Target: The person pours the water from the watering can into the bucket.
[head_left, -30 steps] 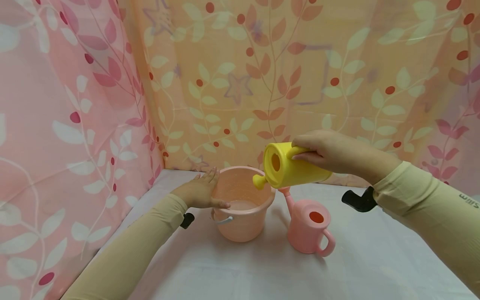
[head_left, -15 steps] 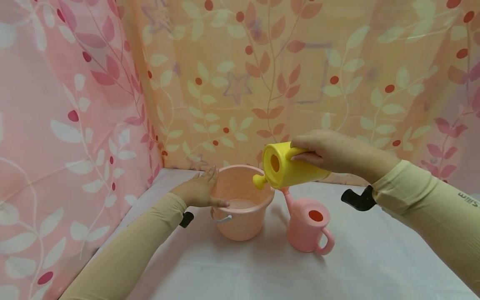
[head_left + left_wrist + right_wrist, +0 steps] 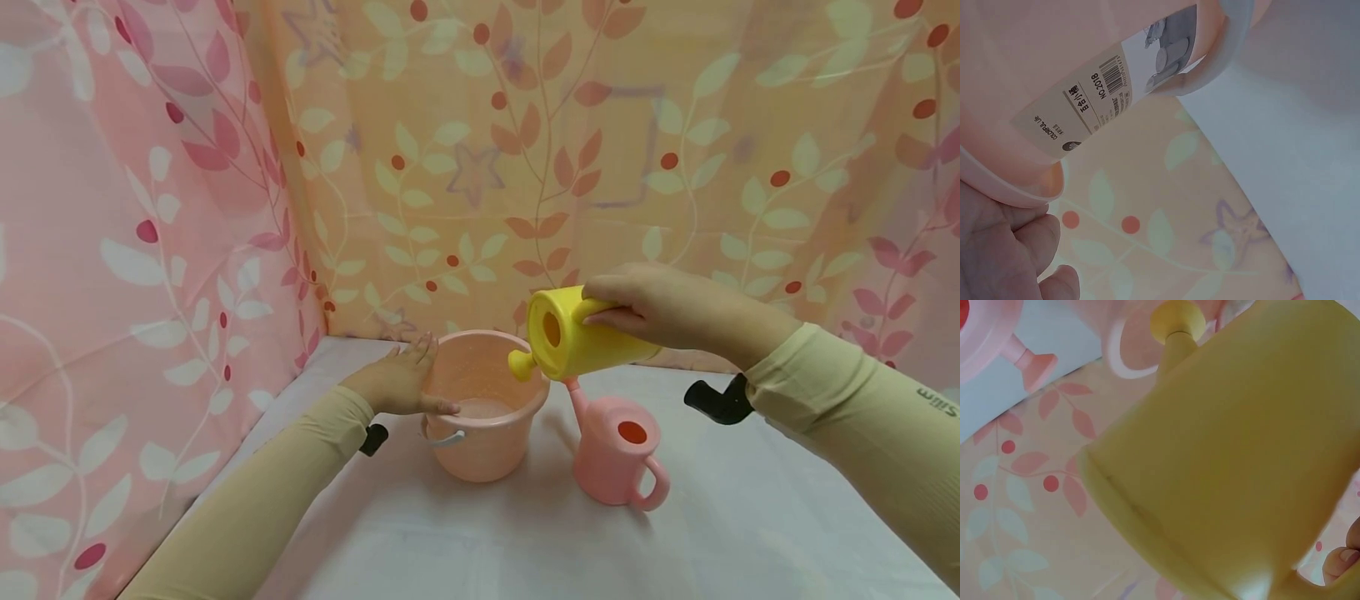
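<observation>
My right hand [image 3: 652, 304] grips the handle of a yellow watering can [image 3: 600, 337], tipped on its side in the air. The can's spout points left and down over the right part of a pale pink bucket [image 3: 483, 450]. Spread fingers of my left hand [image 3: 397, 381] rest on the bucket's left rim, the thumb lying across its front edge. In the left wrist view, fingertips [image 3: 1060, 284] show just under the rim. A pink watering can [image 3: 615, 458] stands upright right of the bucket, untouched. I cannot tell whether water runs from the yellow spout.
White cloth [image 3: 480, 550] covers the table. A patterned orange curtain [image 3: 450, 208] hangs behind it, and a pink one [image 3: 150, 333] on the left. The bucket's grey handle [image 3: 448, 440] hangs at its front. A printed label [image 3: 1097, 94] is on the bucket's side.
My right hand and the yellow watering can have dipped very slightly. The left hand, bucket and pink watering can stay in place.
</observation>
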Demonstrator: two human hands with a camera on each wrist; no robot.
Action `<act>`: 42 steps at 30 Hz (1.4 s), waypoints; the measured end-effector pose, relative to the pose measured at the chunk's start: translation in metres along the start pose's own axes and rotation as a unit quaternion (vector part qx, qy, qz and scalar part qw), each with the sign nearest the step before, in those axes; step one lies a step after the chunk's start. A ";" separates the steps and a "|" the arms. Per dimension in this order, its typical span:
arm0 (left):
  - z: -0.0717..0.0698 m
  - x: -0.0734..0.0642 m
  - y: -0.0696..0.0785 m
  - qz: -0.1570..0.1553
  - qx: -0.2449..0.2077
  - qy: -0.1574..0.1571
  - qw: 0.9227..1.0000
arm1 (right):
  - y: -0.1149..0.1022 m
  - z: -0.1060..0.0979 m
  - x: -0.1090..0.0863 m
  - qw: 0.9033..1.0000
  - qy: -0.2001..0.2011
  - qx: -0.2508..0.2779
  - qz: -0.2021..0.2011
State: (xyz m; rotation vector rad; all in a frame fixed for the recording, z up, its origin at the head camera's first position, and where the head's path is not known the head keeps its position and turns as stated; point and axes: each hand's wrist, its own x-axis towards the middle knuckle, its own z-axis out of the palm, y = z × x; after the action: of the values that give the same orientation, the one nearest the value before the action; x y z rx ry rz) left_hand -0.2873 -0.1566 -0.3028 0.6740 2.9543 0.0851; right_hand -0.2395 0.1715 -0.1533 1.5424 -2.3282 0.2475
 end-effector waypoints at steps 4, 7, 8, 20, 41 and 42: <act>0.000 0.000 0.000 0.000 0.000 0.000 1.000 | 0.000 0.000 0.000 1.000 0.004 -0.002 -0.005; -0.001 -0.001 0.002 0.002 0.000 0.001 1.000 | 0.000 0.000 0.000 1.000 0.001 -0.004 -0.003; -0.001 -0.001 0.002 0.002 0.000 0.003 1.000 | 0.000 0.000 0.000 1.000 -0.001 -0.005 -0.002; -0.001 -0.001 0.002 0.000 0.000 0.000 1.000 | -0.001 0.000 -0.001 1.000 -0.003 -0.007 0.001; 0.001 0.002 0.001 -0.002 0.000 -0.003 1.000 | 0.001 0.001 -0.002 1.000 -0.003 -0.010 -0.004; 0.002 0.002 0.001 -0.002 0.000 -0.002 1.000 | 0.001 0.001 -0.002 1.000 -0.003 -0.009 -0.003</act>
State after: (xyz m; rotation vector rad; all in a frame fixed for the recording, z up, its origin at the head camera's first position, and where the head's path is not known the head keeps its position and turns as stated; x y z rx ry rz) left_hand -0.2881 -0.1550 -0.3045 0.6680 2.9519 0.0826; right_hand -0.2396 0.1732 -0.1548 1.5440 -2.3232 0.2186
